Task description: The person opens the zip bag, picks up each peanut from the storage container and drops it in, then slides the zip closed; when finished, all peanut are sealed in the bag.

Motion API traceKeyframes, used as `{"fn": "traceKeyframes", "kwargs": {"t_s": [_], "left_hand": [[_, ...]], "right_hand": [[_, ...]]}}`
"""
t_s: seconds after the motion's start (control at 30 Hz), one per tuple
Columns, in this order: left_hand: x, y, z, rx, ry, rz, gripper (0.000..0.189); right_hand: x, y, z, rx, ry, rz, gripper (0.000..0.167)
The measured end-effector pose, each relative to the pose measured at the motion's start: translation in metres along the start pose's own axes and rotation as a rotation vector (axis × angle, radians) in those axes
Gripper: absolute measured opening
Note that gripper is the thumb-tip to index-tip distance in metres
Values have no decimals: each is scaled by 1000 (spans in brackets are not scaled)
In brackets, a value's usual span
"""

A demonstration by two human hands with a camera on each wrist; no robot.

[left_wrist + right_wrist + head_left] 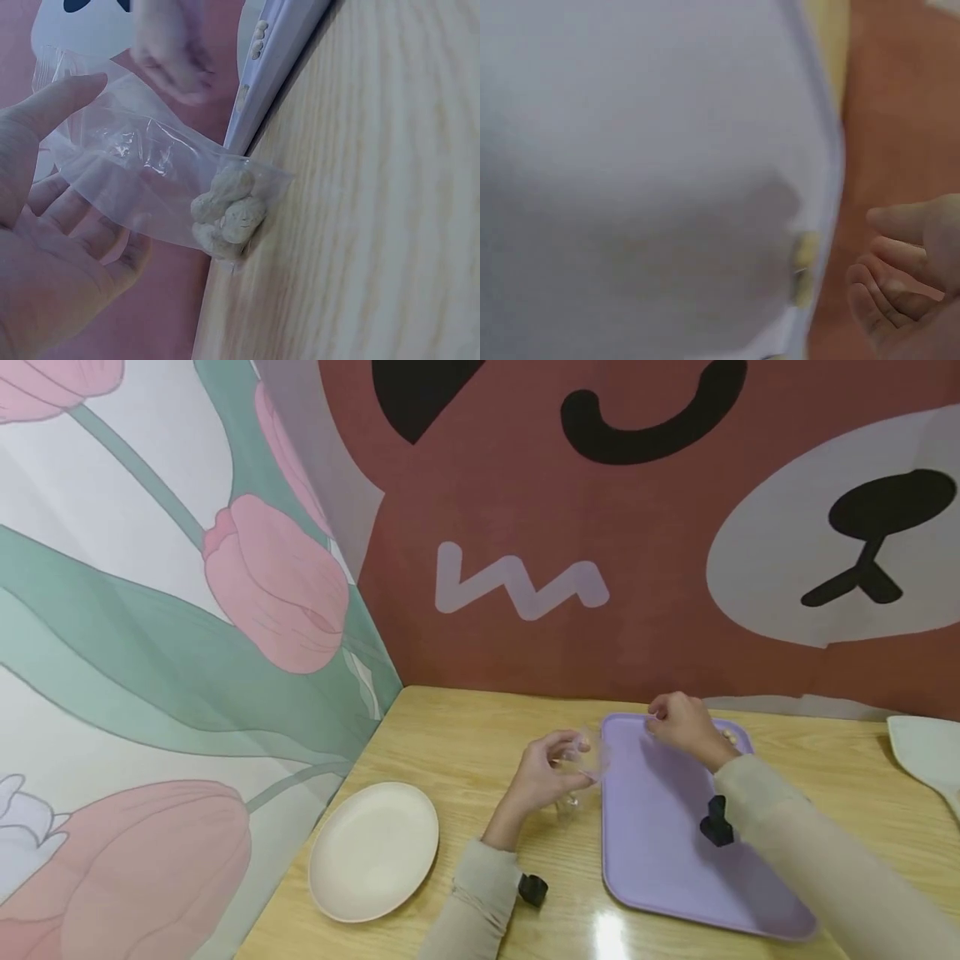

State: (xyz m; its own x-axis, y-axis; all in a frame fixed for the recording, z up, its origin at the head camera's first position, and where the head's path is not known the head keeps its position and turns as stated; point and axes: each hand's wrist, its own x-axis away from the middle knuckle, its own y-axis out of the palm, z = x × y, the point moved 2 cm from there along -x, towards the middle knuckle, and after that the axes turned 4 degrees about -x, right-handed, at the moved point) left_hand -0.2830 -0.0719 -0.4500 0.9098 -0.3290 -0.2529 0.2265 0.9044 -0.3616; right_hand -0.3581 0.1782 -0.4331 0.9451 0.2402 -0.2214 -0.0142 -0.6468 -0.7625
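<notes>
My left hand (542, 770) holds a clear plastic bag (596, 756) beside the tray's left edge, thumb on one side and fingers on the other. In the left wrist view, several tan, lumpy peanuts in their shells (229, 214) lie in the bag's bottom, close over the table. My right hand (681, 722) hovers over the far end of the purple tray (660, 827). Its fingers are loosely bent and nothing shows between them in the right wrist view. Small yellowish pieces (729, 737) sit along the tray's far right edge.
A cream plate (373, 852) stands on the wooden table (465, 727) to the left. At the far right lies a pale, flat-bladed utensil (926, 752), partly out of frame. Printed cloth walls (480, 652) rise behind and left of the table.
</notes>
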Motion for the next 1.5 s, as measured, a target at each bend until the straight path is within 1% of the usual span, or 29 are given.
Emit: {"fn": "traceKeyframes", "kwargs": {"t_s": [0.1, 0.17, 0.3, 0.4, 0.53, 0.73, 0.93, 1.07, 1.1, 1.27, 1.3, 1.33, 1.4, 1.5], "left_hand": [[-1, 3, -2, -11, 1, -5, 55], [-1, 4, -1, -20, 3, -2, 55], [-1, 3, 1, -28, 27, 12, 55], [-2, 2, 1, -12, 35, 8, 54], [-2, 0, 0, 13, 21, 0, 53], [-1, 0, 2, -19, 28, 8, 53], [0, 0, 1, -19, 12, 0, 56], [2, -2, 1, -18, 1, 7, 56], [3, -4, 7, -19, -2, 6, 56], [3, -6, 8, -28, 5, 12, 55], [2, -5, 7, -32, 12, 11, 54], [1, -3, 2, -31, 17, 12, 54], [0, -1, 1, -27, 20, 11, 53], [0, 2, 2, -20, 16, -3, 54]], "right_hand": [[1, 6, 16, 41, 3, -26, 23], [2, 10, 21, 56, -3, -36, 18], [1, 17, 26, 67, -16, 1, 10], [-1, 19, 26, 73, -24, 25, 9], [-2, 21, 25, 76, -22, 13, 9], [-2, 19, 24, 82, -3, -8, 10], [-3, 15, 20, 85, -31, -12, 11], [-2, 9, 2, 53, -62, -7, 12], [-2, 6, -5, 44, -72, -6, 12], [1, -5, -41, 29, -112, -12, 12], [3, -7, -47, 26, -122, -8, 12], [5, -9, -52, 20, -129, -9, 12], [11, -11, -63, 3, -152, -10, 11], [21, -14, -81, -16, -207, -11, 9]]}}
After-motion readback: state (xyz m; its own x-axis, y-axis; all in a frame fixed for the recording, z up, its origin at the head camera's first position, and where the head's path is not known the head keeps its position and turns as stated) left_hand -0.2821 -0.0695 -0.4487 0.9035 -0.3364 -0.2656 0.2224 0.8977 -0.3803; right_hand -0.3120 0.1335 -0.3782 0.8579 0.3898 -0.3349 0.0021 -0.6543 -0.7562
